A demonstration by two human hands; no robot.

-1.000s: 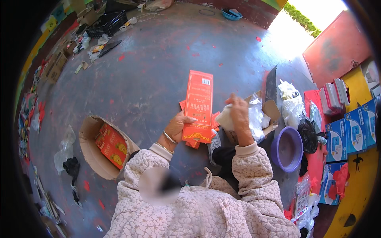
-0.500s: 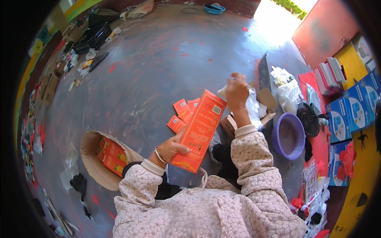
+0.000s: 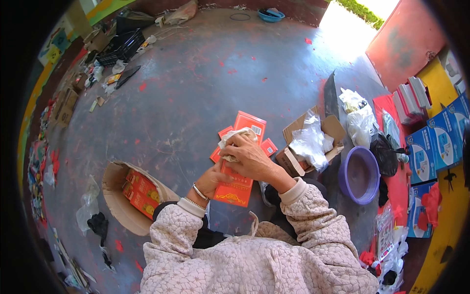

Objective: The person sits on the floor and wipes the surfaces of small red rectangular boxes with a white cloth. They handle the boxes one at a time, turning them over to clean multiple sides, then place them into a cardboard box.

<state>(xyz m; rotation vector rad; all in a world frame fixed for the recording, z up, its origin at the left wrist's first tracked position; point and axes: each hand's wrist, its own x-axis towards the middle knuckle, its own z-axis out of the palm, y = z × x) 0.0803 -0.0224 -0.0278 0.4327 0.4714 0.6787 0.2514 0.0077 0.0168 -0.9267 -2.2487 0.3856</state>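
A long flat orange-red box (image 3: 233,194) with gold trim lies tilted before me. My left hand (image 3: 213,178), with a bangle and a beaded bracelet, is closed on its left edge. Over the box's middle is my right hand (image 3: 253,158), fingers bent around a crumpled whitish cloth (image 3: 241,133) pressed against the box. Part of the cloth and the left fingertips are hidden under that hand. Behind the long box, small red boxes (image 3: 268,146) stick out at both sides on the floor.
An open carton (image 3: 292,163) with white plastic bags is at right, beside a purple basin (image 3: 360,175). Another carton (image 3: 128,215) with orange boxes lies at left. Blue boxes (image 3: 420,152) line the right wall. Clutter and a black crate (image 3: 120,49) run along the left.
My right hand has come down and left from near the right carton onto the box with the cloth. The long box has turned more upright in the picture.
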